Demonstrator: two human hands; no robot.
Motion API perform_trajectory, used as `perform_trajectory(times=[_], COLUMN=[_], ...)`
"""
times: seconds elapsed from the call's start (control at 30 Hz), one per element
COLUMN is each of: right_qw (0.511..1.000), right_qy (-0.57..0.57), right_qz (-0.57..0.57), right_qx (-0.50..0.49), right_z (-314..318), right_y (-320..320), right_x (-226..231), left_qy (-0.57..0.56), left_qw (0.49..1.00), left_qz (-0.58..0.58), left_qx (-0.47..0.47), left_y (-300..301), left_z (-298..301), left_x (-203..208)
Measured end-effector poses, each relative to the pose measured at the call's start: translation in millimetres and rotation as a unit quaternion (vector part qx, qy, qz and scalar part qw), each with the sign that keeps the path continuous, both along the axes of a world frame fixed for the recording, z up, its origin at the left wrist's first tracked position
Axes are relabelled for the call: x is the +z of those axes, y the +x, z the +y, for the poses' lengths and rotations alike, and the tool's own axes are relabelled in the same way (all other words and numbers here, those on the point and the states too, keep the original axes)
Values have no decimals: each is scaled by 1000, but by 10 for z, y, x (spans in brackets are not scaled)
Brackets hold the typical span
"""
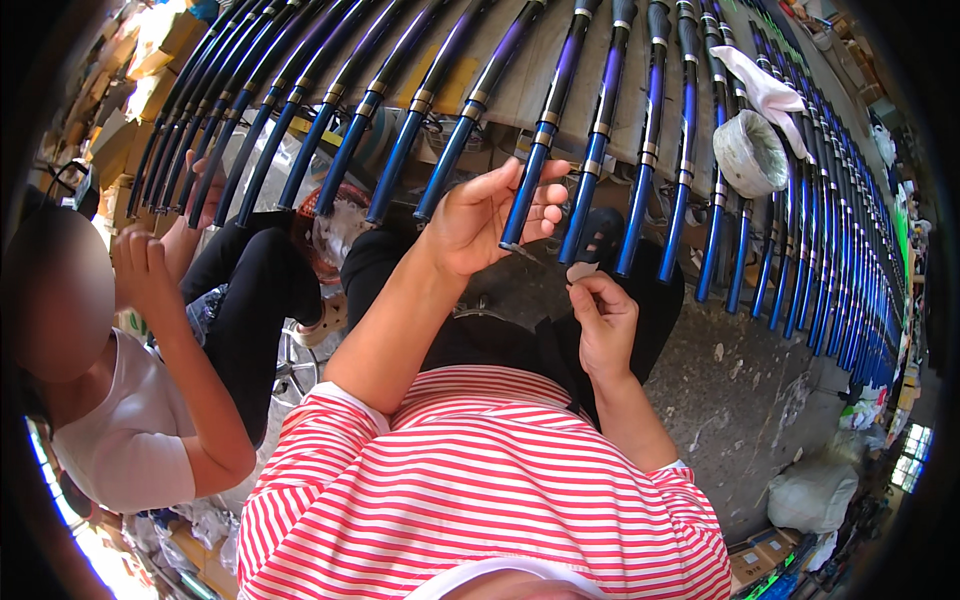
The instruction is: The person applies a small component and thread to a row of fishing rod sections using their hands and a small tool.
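My left hand (490,215) is closed around the lower end of a blue and black rod section (548,110) that rests among a long row of like rods on a wooden bench. Just below and to the right, my right hand (603,315) pinches a small pale piece (580,270) between thumb and fingers, close under the rod's end. Both forearms come up from my red and white striped shirt.
Several blue rods (800,200) fan across the bench to left and right. A white roll of tape (750,150) and a white cloth (765,90) lie on them at the right. A person in a white top (130,440) sits at my left. Grey concrete floor (740,380) lies below.
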State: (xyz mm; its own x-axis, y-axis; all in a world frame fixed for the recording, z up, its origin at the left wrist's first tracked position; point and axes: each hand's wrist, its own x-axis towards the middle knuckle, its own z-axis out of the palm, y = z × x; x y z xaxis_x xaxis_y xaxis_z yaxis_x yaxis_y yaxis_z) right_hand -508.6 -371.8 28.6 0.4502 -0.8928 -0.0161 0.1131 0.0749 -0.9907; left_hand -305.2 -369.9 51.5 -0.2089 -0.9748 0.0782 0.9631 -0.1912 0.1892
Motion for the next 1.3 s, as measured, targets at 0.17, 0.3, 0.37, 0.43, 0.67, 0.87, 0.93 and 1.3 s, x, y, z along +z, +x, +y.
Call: perform_trajectory(times=[0.17, 0.3, 0.37, 0.43, 0.67, 0.87, 0.93, 1.3], right_qw=[1000, 1000, 1000, 1000, 1000, 999, 999, 999], right_qy=[5, -8, -11, -10, -1, -5, -8, -4], right_qz=[16, -18, -21, -21, -16, -28, -32, -43], right_qx=[0, -13, -14, -15, -12, -17, -19, -18], right_z=[14, 28, -5, -53, -98, -106, -109, -109], right_y=[-154, -270, -309, -337, -318, -285, -274, -277], right_x=[-14, 32, 87, 93, 35, -9, -16, -13], left_qy=[-34, 20, 28, 29, -7, 3, 22, 8], left_qw=[998, 1000, 998, 996, 998, 998, 997, 999], left_qz=[52, 16, -41, -85, -61, -62, -67, -31], left_qx=[-12, -5, 37, -1, -2, -11, -15, -8], left_y=[6, -36, -158, -267, -495, -422, -416, -440], left_z=[-15, -11, -26, -64, -152, -139, -118, -120], left_x=[-115, -134, -206, -199, -159, -154, -98, -111])
